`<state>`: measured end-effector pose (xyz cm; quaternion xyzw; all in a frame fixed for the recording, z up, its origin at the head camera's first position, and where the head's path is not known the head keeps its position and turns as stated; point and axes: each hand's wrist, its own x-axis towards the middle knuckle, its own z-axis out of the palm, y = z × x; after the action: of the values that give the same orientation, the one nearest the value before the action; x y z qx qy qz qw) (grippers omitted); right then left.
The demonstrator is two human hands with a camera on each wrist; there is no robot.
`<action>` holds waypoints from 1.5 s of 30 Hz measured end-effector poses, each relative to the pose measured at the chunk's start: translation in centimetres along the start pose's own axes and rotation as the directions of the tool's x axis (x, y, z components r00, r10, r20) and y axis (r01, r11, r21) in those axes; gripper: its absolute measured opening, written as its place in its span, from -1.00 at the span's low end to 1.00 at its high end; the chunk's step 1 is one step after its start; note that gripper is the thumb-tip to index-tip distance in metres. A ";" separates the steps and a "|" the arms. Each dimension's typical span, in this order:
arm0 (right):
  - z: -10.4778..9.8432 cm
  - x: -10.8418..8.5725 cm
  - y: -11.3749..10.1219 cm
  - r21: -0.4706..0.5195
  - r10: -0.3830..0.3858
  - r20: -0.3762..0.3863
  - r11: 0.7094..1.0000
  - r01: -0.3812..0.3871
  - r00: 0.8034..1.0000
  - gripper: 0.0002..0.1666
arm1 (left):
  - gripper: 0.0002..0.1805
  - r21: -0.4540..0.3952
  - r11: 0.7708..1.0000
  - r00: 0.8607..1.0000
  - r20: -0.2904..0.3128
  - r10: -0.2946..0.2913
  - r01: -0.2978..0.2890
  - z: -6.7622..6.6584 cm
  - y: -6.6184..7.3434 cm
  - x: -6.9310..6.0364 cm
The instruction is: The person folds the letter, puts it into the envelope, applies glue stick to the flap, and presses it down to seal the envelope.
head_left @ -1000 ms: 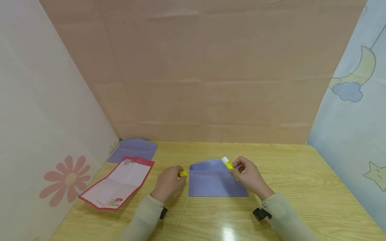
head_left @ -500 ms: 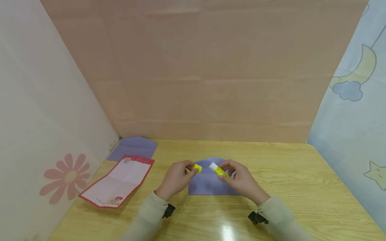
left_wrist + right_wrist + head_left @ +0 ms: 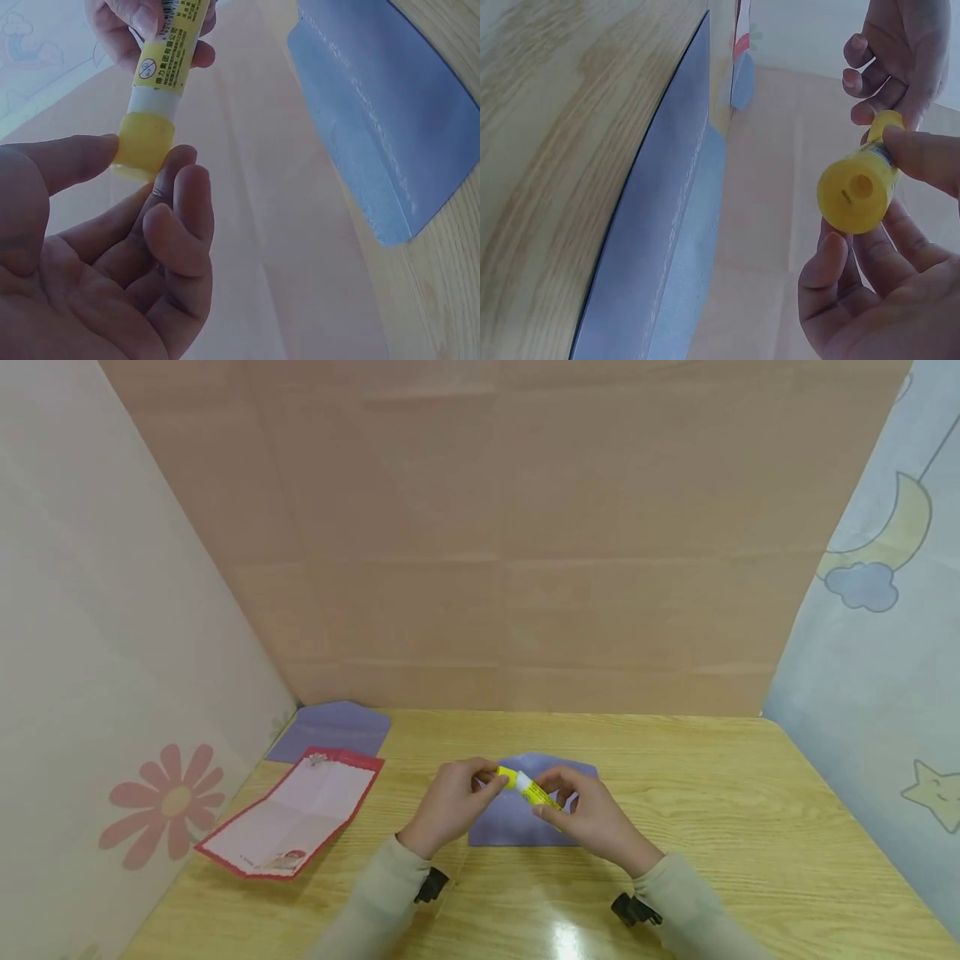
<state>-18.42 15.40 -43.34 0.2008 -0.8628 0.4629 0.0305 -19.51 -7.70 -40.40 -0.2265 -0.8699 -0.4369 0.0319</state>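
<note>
My right hand (image 3: 592, 818) grips a yellow glue stick (image 3: 542, 793) by its body, tilted with its white end up and to the left. Between thumb and fingers my left hand (image 3: 456, 797) pinches the yellow cap (image 3: 142, 146), which meets the white end of the tube in the left wrist view. Both hands are above a purple envelope (image 3: 510, 827) lying on the table with its flap unfolded. A whitish streak runs along the flap's fold (image 3: 367, 105). The round yellow base (image 3: 853, 196) of the glue stick faces the right wrist camera.
At the left lies a folded-out card (image 3: 292, 814) with a red border and a pinkish inside. A second purple envelope (image 3: 330, 731) is behind it. The wooden table (image 3: 735, 827) meets a brown paper-covered wall (image 3: 495, 610) at the back.
Both hands have come together above the envelope. The cap, first held apart at the left, has moved right onto the white end of the glue stick, which has moved left.
</note>
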 end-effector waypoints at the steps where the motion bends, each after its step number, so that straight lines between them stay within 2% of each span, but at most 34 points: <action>1: 0.0 0.0 0.0 -0.003 -0.004 0.000 1.000 0.004 1.000 -0.72 | -0.64 -0.001 1.000 1.000 0.000 0.004 -0.004 0.1 0.0 0.0; 10: -0.1 -0.1 0.0 -0.011 -0.015 0.014 1.000 0.015 1.000 -0.72 | -0.68 0.007 1.000 1.000 -0.003 0.017 -0.017 0.3 -0.1 0.1; 15: -0.1 -0.2 -0.2 -0.040 -0.019 0.001 0.999 0.019 1.000 -0.72 | -0.69 0.006 0.999 0.999 0.006 0.048 -0.048 0.5 -0.1 0.2; 22: -0.1 -0.1 -0.5 -0.071 -0.055 -0.026 0.996 0.053 0.998 -0.71 | -0.68 -0.032 0.999 0.997 0.069 0.040 -0.038 0.5 -0.2 0.2; 27: 0.0 0.0 -0.6 -0.076 -0.058 -0.031 0.996 0.055 0.998 -0.72 | -0.68 -0.056 0.998 0.997 0.070 0.042 -0.038 0.7 -0.2 0.2; 33: 0.1 0.0 -0.5 -0.069 -0.061 -0.020 0.996 0.059 0.998 -0.73 | -0.65 -0.007 0.998 0.997 0.058 0.060 -0.060 1.3 -0.2 0.0; 39: 0.3 0.1 -0.2 -0.062 -0.052 -0.014 0.997 0.051 0.999 -0.72 | -0.62 0.011 0.998 0.997 0.055 0.058 -0.059 1.7 -0.3 0.1; 45: 0.7 0.3 0.1 -0.071 -0.033 -0.033 0.997 0.031 0.999 -0.64 | -0.60 -0.014 1.000 0.999 0.050 0.011 -0.010 1.5 -1.0 0.3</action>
<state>-18.68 14.78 -43.72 0.2057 -0.8745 0.4351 0.0596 -19.99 -6.98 -42.00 -0.2422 -0.8663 -0.4368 0.0107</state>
